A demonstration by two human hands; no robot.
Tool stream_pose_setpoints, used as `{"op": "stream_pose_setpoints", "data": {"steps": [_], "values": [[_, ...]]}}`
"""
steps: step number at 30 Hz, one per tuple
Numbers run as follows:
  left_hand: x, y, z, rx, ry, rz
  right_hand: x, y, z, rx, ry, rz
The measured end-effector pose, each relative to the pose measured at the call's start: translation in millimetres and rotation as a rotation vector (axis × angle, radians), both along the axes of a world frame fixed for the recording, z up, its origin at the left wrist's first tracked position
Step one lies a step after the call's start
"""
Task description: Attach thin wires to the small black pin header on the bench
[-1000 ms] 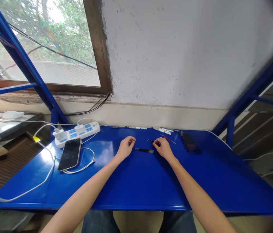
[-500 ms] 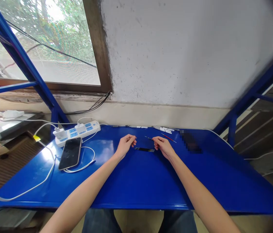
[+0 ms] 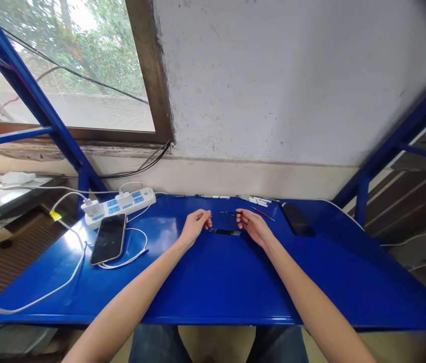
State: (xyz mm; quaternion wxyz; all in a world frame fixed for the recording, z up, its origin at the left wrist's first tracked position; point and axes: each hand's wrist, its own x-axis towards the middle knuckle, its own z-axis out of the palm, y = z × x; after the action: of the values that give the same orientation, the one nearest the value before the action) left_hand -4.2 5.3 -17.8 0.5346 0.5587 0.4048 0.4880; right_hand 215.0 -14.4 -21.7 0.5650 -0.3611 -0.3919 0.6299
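My right hand (image 3: 252,226) pinches the end of a thin dark rod (image 3: 228,213), which points left across the blue table and seems held just above it. My left hand (image 3: 196,227) rests nearby with its fingertips drawn together, and nothing shows in them. Between the hands and slightly nearer me lies a flat black strip (image 3: 225,232). A thin red-and-white stick (image 3: 262,215) lies just beyond my right fingers. Several small white pieces (image 3: 256,200) lie along the table's far edge.
A white power strip (image 3: 118,205) with plugged-in chargers stands at the left, beside a black smartphone (image 3: 109,239) and white cables. Another dark phone (image 3: 298,219) lies at the right. A concrete wall and blue steel frame (image 3: 362,201) bound the table's far side.
My right hand has drawn slightly left and up, turning the thin rod nearly level. My left hand has barely moved, and the whole view has shifted slightly.
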Motion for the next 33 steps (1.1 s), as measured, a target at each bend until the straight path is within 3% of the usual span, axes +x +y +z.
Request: {"op": "stream_pose_setpoints", "data": {"steps": [16, 33], "values": [[4.5, -3.4, 2.0, -0.085, -0.185, -0.085, -5.2, -3.7, 1.0, 0.026, -0.031, 0.071], [5.2, -3.9, 0.8, -0.059, -0.111, -0.137, -5.9, -5.6, 0.0, 0.057, -0.056, 0.149]]}}
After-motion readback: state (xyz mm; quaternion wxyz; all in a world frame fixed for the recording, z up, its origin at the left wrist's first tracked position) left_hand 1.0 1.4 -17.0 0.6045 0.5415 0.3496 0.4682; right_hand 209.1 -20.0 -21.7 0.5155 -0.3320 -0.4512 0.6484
